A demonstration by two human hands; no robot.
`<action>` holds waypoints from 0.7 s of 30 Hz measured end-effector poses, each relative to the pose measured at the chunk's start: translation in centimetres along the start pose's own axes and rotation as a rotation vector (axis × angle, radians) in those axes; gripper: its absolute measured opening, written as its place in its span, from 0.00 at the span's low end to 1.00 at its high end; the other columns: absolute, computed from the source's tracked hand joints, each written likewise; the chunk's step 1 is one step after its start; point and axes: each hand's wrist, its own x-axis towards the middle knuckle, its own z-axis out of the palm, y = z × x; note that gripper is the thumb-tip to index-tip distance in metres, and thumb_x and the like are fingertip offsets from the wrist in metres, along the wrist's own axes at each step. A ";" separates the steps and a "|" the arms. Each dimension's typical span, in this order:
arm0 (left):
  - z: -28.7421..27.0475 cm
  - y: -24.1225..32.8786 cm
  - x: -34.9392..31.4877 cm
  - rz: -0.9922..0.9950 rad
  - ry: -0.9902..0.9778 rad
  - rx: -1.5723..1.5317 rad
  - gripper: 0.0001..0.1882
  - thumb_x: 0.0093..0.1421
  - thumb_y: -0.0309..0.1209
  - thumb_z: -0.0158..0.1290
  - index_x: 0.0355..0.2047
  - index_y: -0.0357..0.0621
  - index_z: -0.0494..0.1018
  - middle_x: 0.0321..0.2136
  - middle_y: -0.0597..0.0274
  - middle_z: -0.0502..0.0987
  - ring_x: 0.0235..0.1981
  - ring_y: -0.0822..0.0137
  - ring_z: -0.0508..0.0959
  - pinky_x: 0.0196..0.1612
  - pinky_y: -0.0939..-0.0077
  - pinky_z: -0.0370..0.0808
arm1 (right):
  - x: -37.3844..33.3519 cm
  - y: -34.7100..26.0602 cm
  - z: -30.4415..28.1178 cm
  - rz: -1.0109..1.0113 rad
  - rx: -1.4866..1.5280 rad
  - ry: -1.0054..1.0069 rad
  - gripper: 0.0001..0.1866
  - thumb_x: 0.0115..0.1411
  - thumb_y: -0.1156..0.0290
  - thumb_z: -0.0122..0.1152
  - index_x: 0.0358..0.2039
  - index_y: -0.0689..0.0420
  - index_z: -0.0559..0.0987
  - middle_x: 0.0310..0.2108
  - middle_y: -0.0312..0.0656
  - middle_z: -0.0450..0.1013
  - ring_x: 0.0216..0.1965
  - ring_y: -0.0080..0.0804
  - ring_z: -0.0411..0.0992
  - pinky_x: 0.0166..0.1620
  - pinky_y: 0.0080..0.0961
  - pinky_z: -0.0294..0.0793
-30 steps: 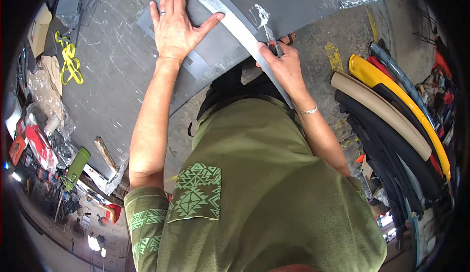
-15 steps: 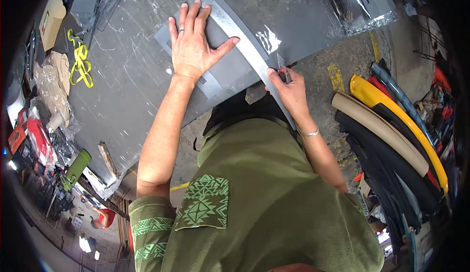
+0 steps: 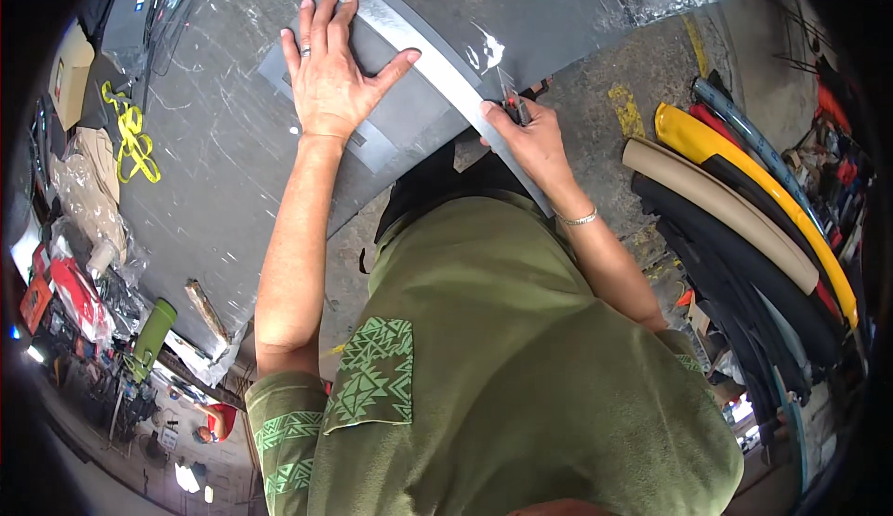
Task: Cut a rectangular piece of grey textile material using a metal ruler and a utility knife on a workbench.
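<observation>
My left hand point(image 3: 327, 88) lies flat with its fingers spread on a grey sheet point(image 3: 417, 130), the fingertips and thumb at the edge of a long metal straightedge point(image 3: 435, 68). A ring is on one of its fingers. The straightedge runs slantwise from the far side of the table past its near edge. By its near end, my right hand point(image 3: 538, 149) grips a utility knife point(image 3: 512, 102), blade pointing up and away. The right thumb rests on the straightedge; the other fingers are partly hidden. More grey sheet material point(image 3: 549, 28) lies beyond the straightedge.
Rolls of material, one yellow point(image 3: 721, 163) and one tan point(image 3: 716, 209), stand at the right. A yellow strap point(image 3: 135, 135), a cardboard box point(image 3: 71, 77) and plastic-wrapped items lie along the left. Another person in red point(image 3: 219, 423) is in the lower left background.
The whole view has shifted, so table, straightedge and hands sit slightly farther left and higher in the picture. Both hands keep about the same place on the straightedge and sheet.
</observation>
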 end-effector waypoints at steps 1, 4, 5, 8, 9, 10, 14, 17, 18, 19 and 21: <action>0.0 0.1 0.1 -0.001 -0.004 0.010 0.53 0.48 0.69 0.64 0.66 0.47 0.65 0.69 0.55 0.63 0.74 0.51 0.55 0.74 0.38 0.45 | 0.1 0.2 -0.1 0.005 -0.014 -0.013 0.17 0.63 0.60 0.71 0.37 0.65 0.83 0.27 0.37 0.80 0.26 0.23 0.79 0.31 0.21 0.76; 0.0 -0.1 -0.2 0.000 0.000 0.021 0.54 0.48 0.69 0.64 0.66 0.47 0.65 0.69 0.55 0.62 0.74 0.51 0.54 0.74 0.37 0.45 | -0.4 -0.3 0.0 0.009 -0.005 -0.023 0.18 0.63 0.60 0.71 0.37 0.65 0.83 0.27 0.37 0.80 0.26 0.23 0.79 0.31 0.21 0.76; 0.0 -0.1 -0.2 0.003 -0.001 0.020 0.54 0.48 0.69 0.64 0.66 0.47 0.65 0.69 0.55 0.62 0.74 0.51 0.54 0.74 0.37 0.45 | -0.4 -0.2 0.0 0.010 -0.003 -0.020 0.18 0.63 0.60 0.71 0.37 0.65 0.83 0.27 0.37 0.80 0.26 0.23 0.79 0.31 0.21 0.76; 0.1 -0.1 -0.2 0.011 0.006 0.020 0.54 0.48 0.69 0.64 0.66 0.47 0.65 0.70 0.55 0.62 0.75 0.51 0.54 0.74 0.37 0.44 | -0.3 0.1 0.0 0.004 0.011 -0.017 0.18 0.62 0.59 0.71 0.37 0.65 0.83 0.27 0.38 0.80 0.26 0.23 0.79 0.31 0.21 0.75; 0.2 -0.2 -0.2 0.010 -0.001 0.035 0.55 0.48 0.71 0.62 0.66 0.47 0.65 0.69 0.56 0.62 0.75 0.51 0.53 0.74 0.38 0.44 | -0.3 0.3 0.0 -0.003 0.017 -0.020 0.18 0.62 0.59 0.71 0.37 0.65 0.83 0.27 0.38 0.80 0.26 0.23 0.79 0.31 0.21 0.75; 0.3 -0.3 -0.2 0.009 -0.008 0.050 0.56 0.48 0.74 0.60 0.66 0.47 0.65 0.69 0.57 0.61 0.75 0.52 0.52 0.75 0.38 0.43 | -0.3 0.4 0.0 -0.011 0.022 -0.022 0.19 0.62 0.59 0.71 0.37 0.65 0.83 0.27 0.38 0.80 0.26 0.23 0.79 0.31 0.21 0.75; 0.4 -0.4 -0.3 0.020 0.003 0.046 0.56 0.48 0.74 0.60 0.66 0.47 0.65 0.69 0.57 0.61 0.75 0.52 0.53 0.74 0.37 0.43 | -0.2 0.2 -0.1 -0.017 -0.001 -0.029 0.19 0.62 0.58 0.71 0.36 0.66 0.83 0.27 0.38 0.80 0.27 0.23 0.79 0.31 0.21 0.75; 0.5 -0.5 -0.3 0.023 0.010 0.042 0.55 0.48 0.73 0.61 0.66 0.47 0.65 0.69 0.58 0.61 0.75 0.52 0.53 0.74 0.37 0.44 | -0.3 -0.2 -0.1 -0.018 0.015 -0.033 0.20 0.62 0.58 0.71 0.36 0.66 0.83 0.27 0.38 0.80 0.27 0.22 0.79 0.31 0.20 0.75; 0.6 -0.6 -0.2 0.028 0.016 0.041 0.55 0.48 0.73 0.61 0.66 0.47 0.66 0.69 0.58 0.62 0.75 0.52 0.53 0.74 0.37 0.44 | -0.2 -0.2 -0.1 -0.017 0.017 -0.040 0.20 0.62 0.58 0.71 0.36 0.66 0.83 0.27 0.38 0.80 0.27 0.22 0.79 0.31 0.20 0.75; 0.6 -0.6 -0.2 0.033 0.022 0.040 0.54 0.48 0.73 0.61 0.65 0.48 0.66 0.69 0.58 0.62 0.74 0.52 0.54 0.74 0.37 0.44 | -0.2 -0.1 -0.2 -0.015 0.018 -0.046 0.20 0.62 0.57 0.71 0.36 0.66 0.83 0.27 0.38 0.80 0.27 0.22 0.78 0.31 0.20 0.75; 0.6 -0.6 -0.2 0.033 0.027 0.038 0.54 0.48 0.72 0.61 0.65 0.48 0.66 0.69 0.58 0.62 0.74 0.52 0.54 0.74 0.37 0.45 | -0.1 -0.2 -0.2 -0.021 0.010 -0.046 0.20 0.62 0.57 0.71 0.36 0.65 0.83 0.27 0.38 0.80 0.27 0.23 0.78 0.31 0.20 0.75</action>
